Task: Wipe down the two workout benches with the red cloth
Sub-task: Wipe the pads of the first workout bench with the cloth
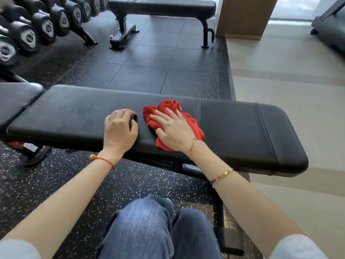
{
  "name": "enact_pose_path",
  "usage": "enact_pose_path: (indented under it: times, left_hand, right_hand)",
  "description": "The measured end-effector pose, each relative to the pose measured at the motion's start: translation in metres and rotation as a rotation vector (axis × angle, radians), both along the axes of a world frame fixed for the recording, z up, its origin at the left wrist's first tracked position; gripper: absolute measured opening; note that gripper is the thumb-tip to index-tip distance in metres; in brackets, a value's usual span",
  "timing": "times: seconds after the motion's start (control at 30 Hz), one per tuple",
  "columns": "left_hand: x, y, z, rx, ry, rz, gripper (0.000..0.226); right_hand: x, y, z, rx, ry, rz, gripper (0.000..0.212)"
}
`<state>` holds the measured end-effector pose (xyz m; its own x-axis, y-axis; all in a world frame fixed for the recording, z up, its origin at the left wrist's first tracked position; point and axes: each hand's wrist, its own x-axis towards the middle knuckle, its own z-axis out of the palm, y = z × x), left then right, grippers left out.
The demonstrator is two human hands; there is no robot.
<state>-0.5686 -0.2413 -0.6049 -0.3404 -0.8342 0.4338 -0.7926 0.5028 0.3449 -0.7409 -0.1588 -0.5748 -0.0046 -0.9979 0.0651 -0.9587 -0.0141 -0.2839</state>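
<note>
A long black padded bench (242, 131) stretches across the view right in front of me. On its middle lies the crumpled red cloth (168, 107), and my right hand (173, 129) presses flat on it with straight, spread fingers. Just left of the cloth my left hand (119, 128) rests on the bare pad with its fingers curled under, holding nothing. A second black flat bench (162, 6) stands at the back of the dark floor, beyond the first.
A rack of black dumbbells (37, 28) lines the left rear. A wooden pillar (244, 15) stands at the back right, with a treadmill (330, 28) past it on the pale floor. Dark rubber tiles (149, 62) lie between the benches. My knees sit below the near bench.
</note>
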Motion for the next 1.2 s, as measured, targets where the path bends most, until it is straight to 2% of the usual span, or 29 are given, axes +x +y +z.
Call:
enact_pose_path:
  times: [0.13, 0.23, 0.37, 0.43, 0.53, 0.7, 0.83, 1.03, 1.2]
  left_hand:
    - [0.002, -0.001, -0.002, 0.016, 0.015, -0.014, 0.035]
    - [0.002, 0.001, -0.003, 0.007, 0.016, -0.018, 0.033]
    - [-0.002, 0.004, -0.004, 0.008, -0.007, -0.007, 0.031]
    - [-0.003, 0.005, -0.003, 0.012, -0.011, 0.003, 0.03]
    - [-0.005, 0.007, -0.001, 0.011, -0.004, 0.013, 0.03]
    - [-0.006, 0.008, 0.003, 0.011, 0.003, 0.023, 0.03]
    - [-0.004, 0.004, 0.002, -0.01, 0.026, 0.016, 0.023]
    - [-0.001, 0.003, 0.003, 0.008, 0.045, 0.002, 0.024]
    - [0.001, 0.005, 0.003, 0.017, 0.086, -0.012, 0.025]
  right_hand:
    - [-0.005, 0.032, -0.006, -0.034, 0.033, 0.023, 0.056]
    - [-0.04, 0.044, -0.005, -0.051, 0.089, -0.105, 0.054]
    - [-0.066, 0.015, 0.004, -0.004, 0.086, -0.272, 0.051]
    - [-0.055, -0.007, 0.007, 0.023, 0.069, -0.26, 0.052]
    - [-0.016, -0.021, 0.005, 0.029, 0.064, -0.127, 0.052]
    - [0.006, 0.012, -0.003, -0.032, -0.016, 0.017, 0.053]
    - [-0.017, 0.033, -0.005, -0.049, 0.001, -0.055, 0.052]
    - [-0.018, 0.0, 0.0, 0.012, 0.022, -0.221, 0.052]
    - [0.009, -0.029, 0.003, 0.027, 0.001, -0.191, 0.053]
